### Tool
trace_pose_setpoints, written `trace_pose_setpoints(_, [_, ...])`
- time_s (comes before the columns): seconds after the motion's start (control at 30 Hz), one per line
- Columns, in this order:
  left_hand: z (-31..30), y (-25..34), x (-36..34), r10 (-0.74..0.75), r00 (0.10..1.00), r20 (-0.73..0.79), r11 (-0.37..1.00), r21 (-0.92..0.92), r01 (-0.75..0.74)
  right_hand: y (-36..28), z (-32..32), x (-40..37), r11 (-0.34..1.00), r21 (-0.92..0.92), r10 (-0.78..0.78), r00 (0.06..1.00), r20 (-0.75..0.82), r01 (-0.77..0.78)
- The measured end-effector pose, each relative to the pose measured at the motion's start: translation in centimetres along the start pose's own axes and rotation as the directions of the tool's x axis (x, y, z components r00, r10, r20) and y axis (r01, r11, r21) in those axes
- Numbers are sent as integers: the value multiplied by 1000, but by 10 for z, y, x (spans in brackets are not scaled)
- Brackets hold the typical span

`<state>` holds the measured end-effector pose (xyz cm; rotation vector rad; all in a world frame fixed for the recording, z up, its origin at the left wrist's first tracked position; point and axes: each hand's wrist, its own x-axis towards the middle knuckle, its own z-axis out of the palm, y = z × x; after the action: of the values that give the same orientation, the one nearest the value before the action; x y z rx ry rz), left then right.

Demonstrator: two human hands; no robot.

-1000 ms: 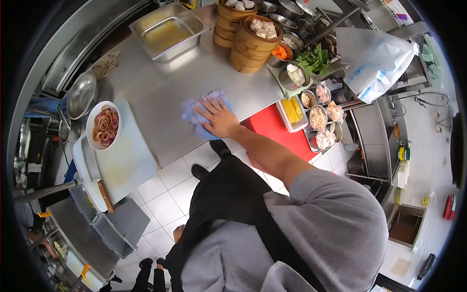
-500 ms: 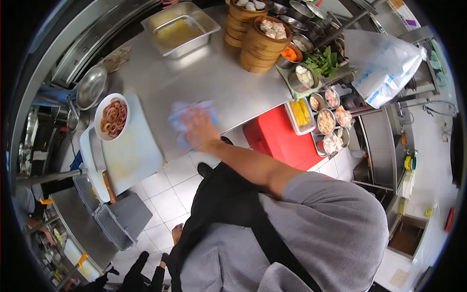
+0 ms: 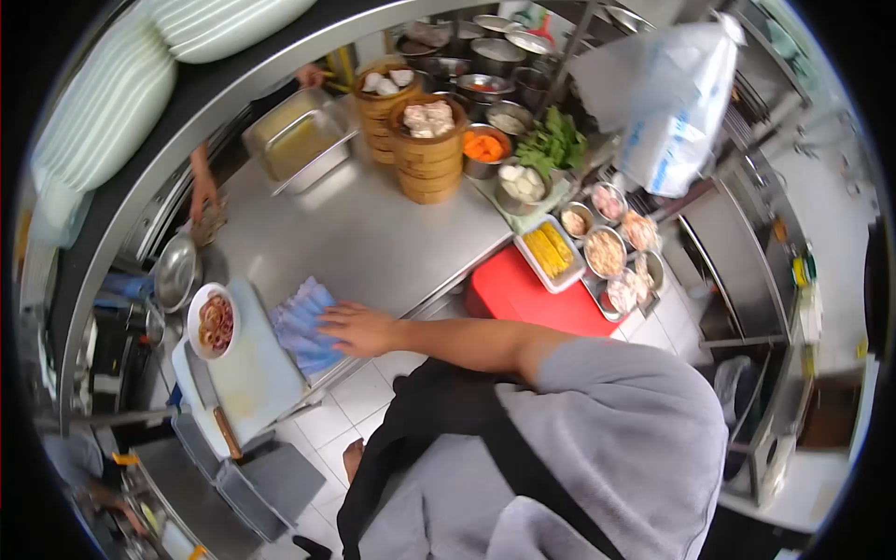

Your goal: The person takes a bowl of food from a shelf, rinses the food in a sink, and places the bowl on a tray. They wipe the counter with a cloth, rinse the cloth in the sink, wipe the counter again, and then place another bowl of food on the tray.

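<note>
My right hand [image 3: 359,329] lies with its fingers stretched out on the right edge of a blue cloth [image 3: 306,327], which is spread on the steel table [image 3: 373,224] near its front edge. The cloth is beside a white cutting board [image 3: 245,373]. On that board are a white bowl of sliced onion rings [image 3: 214,323] and a knife with a wooden handle [image 3: 227,433]. My left hand [image 3: 353,459] hangs low beside my black apron, away from the table; its fingers are mostly hidden.
Bamboo steamers [image 3: 427,168] and a steel tray [image 3: 299,140] stand at the back. Small bowls of food [image 3: 605,252] and a corn tray [image 3: 551,254] are on the right, by a red box [image 3: 532,299]. A co-worker's hand [image 3: 203,191] is at the far left edge.
My right hand and the cloth have moved left along the front of the table, up to the cutting board. The view has shifted, and a co-worker's hand now shows at the left.
</note>
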<state>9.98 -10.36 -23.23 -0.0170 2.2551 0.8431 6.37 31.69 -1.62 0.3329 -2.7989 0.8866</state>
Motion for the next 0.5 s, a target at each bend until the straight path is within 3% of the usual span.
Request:
trace_pose_setpoints(0.03, [13,-6,0,205,976,69,945,247,-216,7,-7,-23,1000,14,-17,999,50,16])
trace_pose_setpoints(0.07, [27,-18,4,400,906,134,785,460,-415,15,-13,-45,1000,-14,-17,1000,4,17])
trace_pose_setpoints(0.1, [34,-2,-9,304,947,107,875,362,-322,23,-24,-66,999,-43,-18,999,-42,16])
trace_pose_setpoints(0.13, [41,16,-21,109,989,99,977,170,-125,31,-35,-86,1000,-7,25,996,-86,-26])
trace_pose_setpoints(0.2, [46,86,-62,-202,970,139,973,-86,215,43,-50,-115,993,50,113,981,-157,-106])
trace_pose_setpoints(0.3, [81,34,-27,-79,976,203,992,115,57,51,-73,-136,980,131,177,961,-212,-152])
trace_pose_setpoints(0.33, [93,16,-24,-120,972,204,991,76,106,52,-77,-139,984,145,128,978,-163,-105])
trace_pose_setpoints(0.4, [91,25,-27,170,945,281,840,459,-288,53,-77,-143,966,209,199,951,-235,-150])
trace_pose_setpoints(0.47, [89,45,-43,89,994,65,958,267,-104,52,-75,-140,976,211,107,969,-221,-60])
trace_pose_setpoints(0.5, [86,57,-53,1,999,-40,989,146,5,50,-72,-140,964,248,141,971,-192,-91])
